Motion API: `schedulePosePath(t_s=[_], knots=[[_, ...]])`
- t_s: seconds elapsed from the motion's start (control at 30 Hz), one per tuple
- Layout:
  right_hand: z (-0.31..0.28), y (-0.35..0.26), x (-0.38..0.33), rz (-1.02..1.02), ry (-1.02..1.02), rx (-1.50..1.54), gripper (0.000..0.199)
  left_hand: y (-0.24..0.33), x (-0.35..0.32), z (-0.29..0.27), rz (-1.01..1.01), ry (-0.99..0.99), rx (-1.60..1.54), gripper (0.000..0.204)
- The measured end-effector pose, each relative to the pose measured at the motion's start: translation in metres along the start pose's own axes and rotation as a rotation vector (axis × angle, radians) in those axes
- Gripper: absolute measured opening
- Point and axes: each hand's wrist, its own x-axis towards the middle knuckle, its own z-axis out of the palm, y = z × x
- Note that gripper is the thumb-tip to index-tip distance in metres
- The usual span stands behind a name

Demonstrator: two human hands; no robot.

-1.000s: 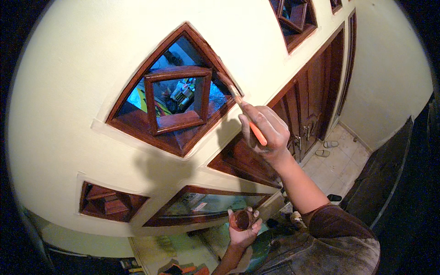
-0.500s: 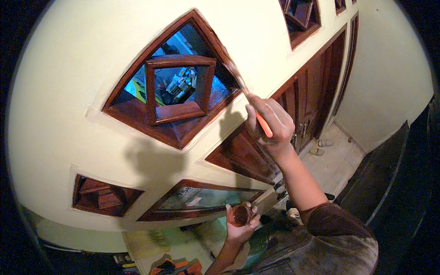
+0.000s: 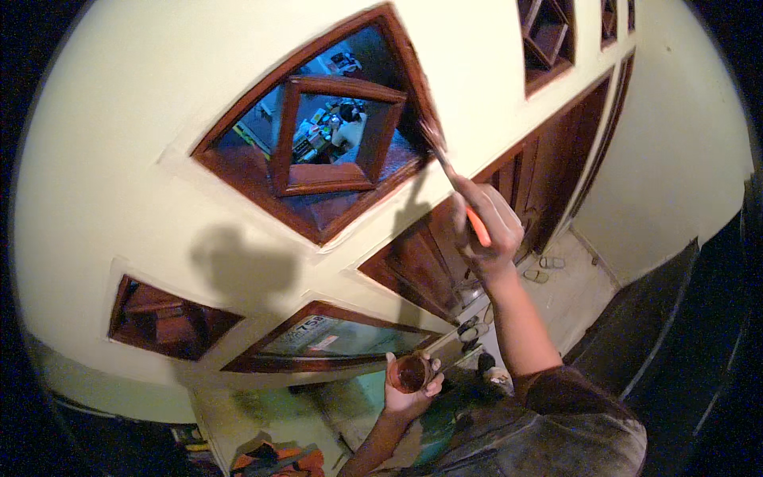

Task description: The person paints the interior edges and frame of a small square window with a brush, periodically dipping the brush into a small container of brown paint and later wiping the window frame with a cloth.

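Note:
My right hand [image 3: 493, 219] grips an orange-handled paintbrush [image 3: 478, 226], raised toward the wall. The brush's bristles meet the right-hand edge of a dark reddish-brown wooden window frame [image 3: 262, 200]. Within that frame sits a smaller tilted wooden square [image 3: 286, 135], through which a blue-lit room shows. Lower down, my left hand [image 3: 404, 397] has its fingers wrapped around a small round cup [image 3: 410, 374] of reddish-brown liquid, its mouth facing up.
The cream wall [image 3: 103, 199] holds more brown-framed openings, including a small one [image 3: 171, 318] at lower left and a glazed one [image 3: 334, 338] below. Brown wooden doors [image 3: 548, 171] stand to the right. Sandals [image 3: 536, 276] and an orange-and-black item [image 3: 274, 459] lie on the floor.
The view has shifted, so the window frame sits farther right and higher. The brush stays against the frame's right edge, and both hands keep their holds.

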Motion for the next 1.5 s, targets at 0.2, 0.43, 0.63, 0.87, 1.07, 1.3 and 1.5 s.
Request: schedulePosePath(t_s=[0.2,0.43,0.63,0.87,1.07,1.3,1.5], knots=[[-0.009,-0.023,0.014,-0.008,0.076,0.017,0.012,0.008,-0.008,-0.004,0.038,0.026,-0.043,0.078],[-0.003,-0.014,0.006,0.075,-0.014,-0.054,0.010,0.012,-0.006,0.000,0.020,-0.005,-0.095,0.079],[-0.008,-0.013,0.004,0.068,0.109,-0.036,0.011,0.014,-0.013,-0.007,0.053,0.010,-0.128,0.078],[0.009,-0.043,-0.011,0.145,-0.095,0.054,0.009,0.015,-0.012,-0.006,0.001,-0.005,-0.153,0.079],[0.005,-0.073,-0.008,0.202,-0.160,0.242,0.006,0.014,-0.009,-0.009,-0.020,0.042,-0.103,0.078],[-0.008,-0.009,0.016,0.430,0.004,0.207,0.019,0.015,-0.017,-0.015,0.041,0.066,-0.107,0.078],[0.009,-0.011,-0.006,0.116,-0.053,0.054,0.018,0.016,-0.020,-0.020,0.069,0.026,-0.136,0.079]])
